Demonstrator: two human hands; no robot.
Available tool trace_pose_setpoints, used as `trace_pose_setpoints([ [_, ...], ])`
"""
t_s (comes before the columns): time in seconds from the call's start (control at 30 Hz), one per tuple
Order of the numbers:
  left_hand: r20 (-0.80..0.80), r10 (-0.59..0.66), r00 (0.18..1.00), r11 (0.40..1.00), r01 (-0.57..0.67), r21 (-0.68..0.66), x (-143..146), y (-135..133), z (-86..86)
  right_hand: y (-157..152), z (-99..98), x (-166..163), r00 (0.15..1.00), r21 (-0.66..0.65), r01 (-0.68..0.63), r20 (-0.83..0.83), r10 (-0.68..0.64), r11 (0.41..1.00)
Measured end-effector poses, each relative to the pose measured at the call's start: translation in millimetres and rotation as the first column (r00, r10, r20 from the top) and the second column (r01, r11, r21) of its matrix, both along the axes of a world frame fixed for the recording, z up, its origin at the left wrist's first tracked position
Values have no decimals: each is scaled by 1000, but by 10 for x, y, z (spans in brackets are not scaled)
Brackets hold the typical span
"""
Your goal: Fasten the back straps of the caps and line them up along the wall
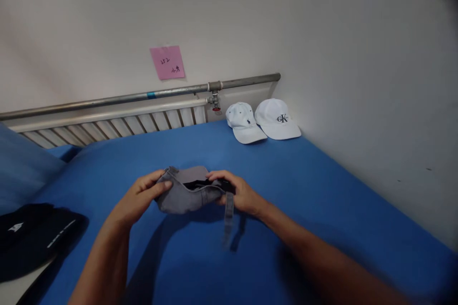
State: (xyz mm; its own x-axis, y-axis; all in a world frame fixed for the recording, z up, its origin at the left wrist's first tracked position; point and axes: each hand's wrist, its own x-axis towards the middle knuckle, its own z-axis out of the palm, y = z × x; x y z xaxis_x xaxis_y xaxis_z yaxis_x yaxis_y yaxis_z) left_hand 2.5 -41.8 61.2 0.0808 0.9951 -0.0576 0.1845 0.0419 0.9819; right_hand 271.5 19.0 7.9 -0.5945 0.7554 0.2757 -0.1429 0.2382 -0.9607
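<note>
A grey baseball cap (184, 200) is held between my two hands above the blue surface, its inside partly showing and its brim on the far side. My left hand (145, 193) grips the cap's left edge, with the thumb on the near side. At the right edge my right hand (238, 193) is closed on the cap; some of its fingers are hidden behind the fabric. A loose grey strap (229, 217) hangs down from the cap beside my right hand, its lower end blurred.
Two white caps, one with a small dark emblem (245, 124) and one with black letters (277, 119), sit at the back right by the wall. Dark caps (39, 236) lie at the left on the blue surface (286, 186). A radiator (143, 121) and a pipe (125, 99) run behind.
</note>
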Motion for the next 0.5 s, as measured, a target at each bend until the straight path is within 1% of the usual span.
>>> trace_pose_setpoints([
  [0.07, 104, 76, 992, 996, -72, -43, 47, 96, -5, -44, 51, 3, 1000, -41, -1, -26, 0, 999],
  [0.17, 240, 137, 961, 986, -110, -122, 167, 188, -96, -31, 69, -2, 997, -190, 15, -72, -29, 982],
  [0.23, 293, 139, 946, 980, -89, -179, 235, 209, -190, 0, 73, -12, 996, -339, 3, -86, -35, 941],
  [0.3, 334, 125, 934, 973, -49, -226, 279, 211, -292, 22, 86, -21, 999, -451, -2, -44, -20, 892],
  [0.33, 350, 110, 930, 969, -22, -246, 293, 207, -340, 28, 95, -22, 1000, -473, -5, -9, 1, 881],
  [0.37, 363, 95, 927, 965, 5, -264, 302, 201, -382, 31, 105, -20, 1000, -472, -8, 19, 19, 882],
  [0.43, 374, 56, 926, 955, 60, -291, 308, 182, -435, 36, 128, -1, 1000, -426, -8, 24, 20, 905],
  [0.5, 365, 5, 931, 949, 111, -296, 307, 152, -429, 46, 157, 33, 1000, -385, 3, -9, -7, 923],
])
